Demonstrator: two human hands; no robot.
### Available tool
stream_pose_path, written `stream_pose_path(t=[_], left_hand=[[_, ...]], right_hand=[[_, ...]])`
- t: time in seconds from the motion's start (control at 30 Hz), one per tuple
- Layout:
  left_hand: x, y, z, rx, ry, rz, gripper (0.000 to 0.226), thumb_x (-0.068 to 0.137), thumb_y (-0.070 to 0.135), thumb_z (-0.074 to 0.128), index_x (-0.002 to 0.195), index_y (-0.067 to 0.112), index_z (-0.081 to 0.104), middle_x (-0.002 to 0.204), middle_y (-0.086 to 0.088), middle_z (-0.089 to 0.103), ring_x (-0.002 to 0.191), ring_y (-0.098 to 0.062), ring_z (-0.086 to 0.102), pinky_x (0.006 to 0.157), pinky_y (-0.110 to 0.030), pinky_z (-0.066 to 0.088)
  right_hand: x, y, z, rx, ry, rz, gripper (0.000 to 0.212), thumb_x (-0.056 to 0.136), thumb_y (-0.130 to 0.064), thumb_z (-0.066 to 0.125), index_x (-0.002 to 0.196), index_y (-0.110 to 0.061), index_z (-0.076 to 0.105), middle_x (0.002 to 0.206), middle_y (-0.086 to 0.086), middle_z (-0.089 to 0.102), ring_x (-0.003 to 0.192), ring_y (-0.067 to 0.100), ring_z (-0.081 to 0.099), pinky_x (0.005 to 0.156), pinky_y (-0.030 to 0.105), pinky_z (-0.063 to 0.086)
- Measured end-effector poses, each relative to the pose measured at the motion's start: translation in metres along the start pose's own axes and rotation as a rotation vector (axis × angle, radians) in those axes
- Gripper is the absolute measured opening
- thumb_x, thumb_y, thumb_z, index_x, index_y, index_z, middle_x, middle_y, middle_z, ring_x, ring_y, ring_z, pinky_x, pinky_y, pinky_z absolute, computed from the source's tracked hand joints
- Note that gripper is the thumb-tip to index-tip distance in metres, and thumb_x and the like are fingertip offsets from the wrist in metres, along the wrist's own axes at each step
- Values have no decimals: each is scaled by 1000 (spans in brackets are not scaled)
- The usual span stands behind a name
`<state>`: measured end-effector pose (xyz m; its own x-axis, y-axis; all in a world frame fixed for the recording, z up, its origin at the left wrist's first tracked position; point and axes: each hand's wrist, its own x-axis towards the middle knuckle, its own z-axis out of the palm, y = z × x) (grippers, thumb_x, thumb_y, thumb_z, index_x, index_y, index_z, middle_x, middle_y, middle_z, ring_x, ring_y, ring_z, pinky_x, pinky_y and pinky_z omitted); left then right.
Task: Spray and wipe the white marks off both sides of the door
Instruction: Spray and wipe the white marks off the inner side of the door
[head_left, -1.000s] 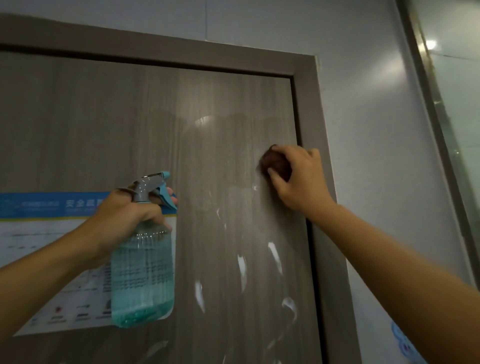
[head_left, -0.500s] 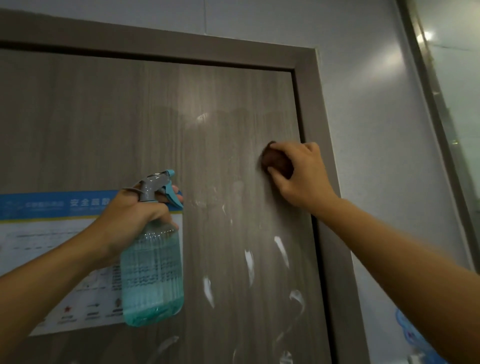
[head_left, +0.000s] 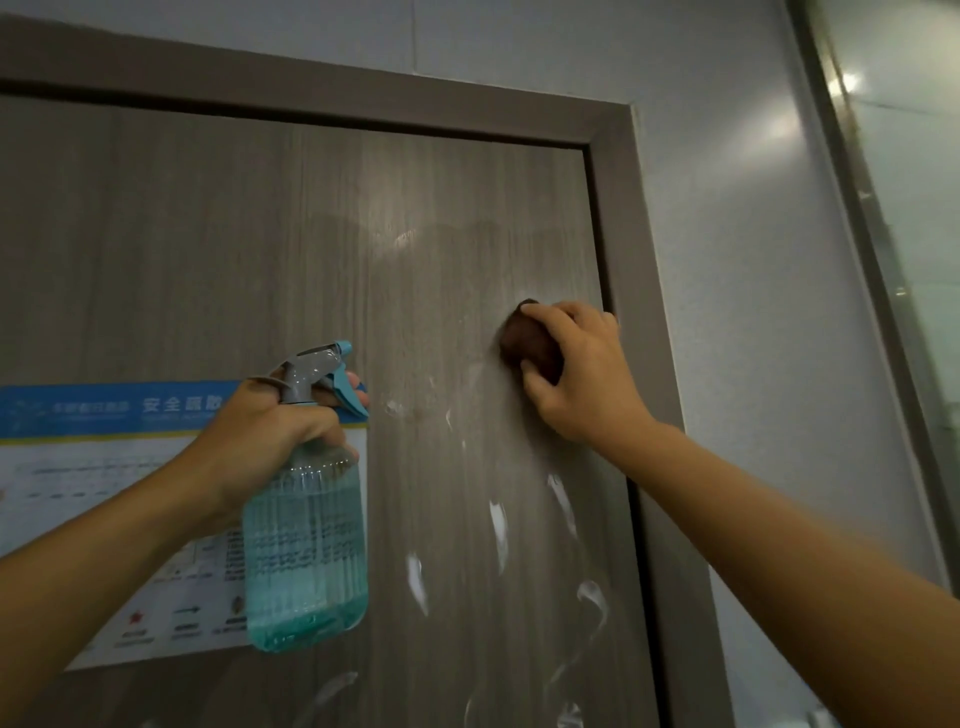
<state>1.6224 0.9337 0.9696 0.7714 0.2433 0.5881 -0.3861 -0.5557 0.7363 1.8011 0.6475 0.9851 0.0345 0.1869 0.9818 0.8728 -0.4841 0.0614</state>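
The right hand (head_left: 582, 374), fingers curled round a brown cloth (head_left: 530, 345), has barely shifted along the door (head_left: 260, 249), mid-wipe, while the left hand (head_left: 270, 431) grips the spray bottle (head_left: 304, 545); white marks (head_left: 498, 525) below likely come next.

The grey wood-grain door (head_left: 208, 249) fills the left and centre of my view. White marks (head_left: 497, 525) streak its lower right part, a wet sheen spreads mid-frame, and a blue-headed notice (head_left: 93, 499) is stuck at the left edge.
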Motion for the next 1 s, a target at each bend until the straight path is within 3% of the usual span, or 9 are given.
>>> stream_pose_path(t=[0.03, 0.1, 0.3, 0.4, 0.53, 0.6, 0.77, 0.9, 1.0], left_hand=[[-16, 19, 14, -1, 38, 17, 35, 77, 3, 83, 104, 26, 78, 114, -1, 79, 89, -2, 76, 65, -12, 58], [-28, 24, 24, 11, 74, 48, 42, 83, -14, 66, 111, 15, 77, 107, -3, 80, 93, -16, 77, 66, -21, 62], [-24, 24, 24, 10, 112, 89, 41, 83, -12, 66, 113, 15, 76, 111, -13, 78, 93, -18, 78, 69, -25, 63], [-26, 26, 28, -20, 114, 104, 44, 83, -15, 64, 114, 16, 76, 112, -11, 78, 93, -18, 77, 64, -20, 61], [-25, 27, 28, -56, 107, 101, 45, 83, -17, 63, 114, 13, 75, 113, -10, 78, 92, -17, 77, 62, -19, 60], [-24, 26, 28, -70, 113, 104, 46, 83, -18, 63, 115, 12, 74, 112, -11, 78, 93, -20, 77, 63, -21, 61], [-25, 27, 28, -57, 122, 114, 45, 82, -16, 65, 114, 14, 74, 109, -10, 79, 91, -17, 78, 65, -21, 62], [-26, 27, 30, -58, 134, 110, 45, 82, -15, 65, 113, 16, 76, 108, -7, 80, 90, -17, 78, 63, -20, 61], [-27, 29, 31, -59, 139, 112, 47, 82, -16, 64, 114, 16, 76, 108, -7, 80, 89, -17, 78, 63, -20, 61]], right_hand=[[0, -5, 2, 17, -14, 36, 65, 89, -30, 77, 148, -23, 49, 138, 8, 48, 125, 27, 42, 107, 34, 37], [0, -9, -2, 26, -58, 61, 71, 85, -35, 81, 146, -26, 47, 136, 6, 45, 126, 25, 41, 107, 34, 39], [13, -18, -17, -111, -113, 140, 72, 77, -46, 84, 136, -21, 52, 125, 3, 57, 118, 26, 52, 101, 44, 49], [15, -21, -19, -53, -94, 114, 53, 74, -37, 86, 114, -19, 58, 108, -2, 57, 107, 22, 53, 86, 34, 51], [19, -13, -36, 17, 85, 130, 52, 68, -32, 87, 102, -19, 50, 108, 1, 47, 97, 16, 44, 71, 14, 35], [22, -11, -47, 51, 136, 127, 54, 70, -27, 87, 103, -18, 45, 105, 1, 46, 87, 13, 47, 69, 14, 39], [26, -12, -54, 99, 106, 144, 62, 80, -28, 85, 120, -16, 39, 93, -7, 57, 78, 16, 65, 69, 47, 62], [32, -12, -44, -3, 164, 124, 76, 84, -52, 81, 137, -23, 35, 122, 2, 59, 100, 22, 65, 80, 40, 62], [38, -9, -33, -236, 237, 121, 76, 88, -62, 71, 142, -21, 36, 126, 13, 52, 106, 27, 55, 74, 37, 53]])
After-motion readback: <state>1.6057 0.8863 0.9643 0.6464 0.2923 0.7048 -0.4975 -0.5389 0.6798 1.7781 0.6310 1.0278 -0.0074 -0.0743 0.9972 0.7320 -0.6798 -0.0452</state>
